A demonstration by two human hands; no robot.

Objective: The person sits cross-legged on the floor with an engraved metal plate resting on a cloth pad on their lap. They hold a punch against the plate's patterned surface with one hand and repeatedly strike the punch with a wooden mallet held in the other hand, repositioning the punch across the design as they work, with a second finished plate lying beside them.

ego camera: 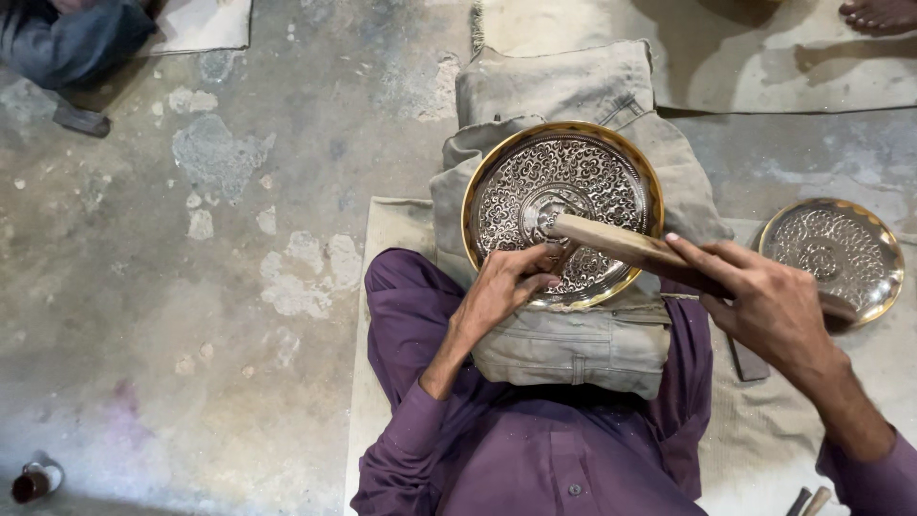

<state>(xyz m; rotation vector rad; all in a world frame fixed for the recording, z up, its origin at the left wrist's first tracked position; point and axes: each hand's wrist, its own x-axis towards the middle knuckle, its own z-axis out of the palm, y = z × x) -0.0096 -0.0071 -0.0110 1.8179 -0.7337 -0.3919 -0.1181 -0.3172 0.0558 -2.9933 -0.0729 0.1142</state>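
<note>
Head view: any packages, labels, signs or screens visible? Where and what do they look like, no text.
None in view: no package, label, sign or screen.
What shows instead: left hand on an engraved round metal plate with a gold rim, right hand holding a wooden-handled hammer, a second engraved plate on the mat at right.

1. Engraved metal plate [564, 205]: round, with a silvery floral-patterned centre and a golden rim, it lay tilted on a folded grey-beige cloth pad [573, 344] over the person's lap.
2. Hammer [621, 244]: its long wooden handle ran from the right toward the plate's centre, where its metal head rested.
3. Small tool: gripped at the plate's lower middle, it was mostly hidden and too small to make out.
</note>
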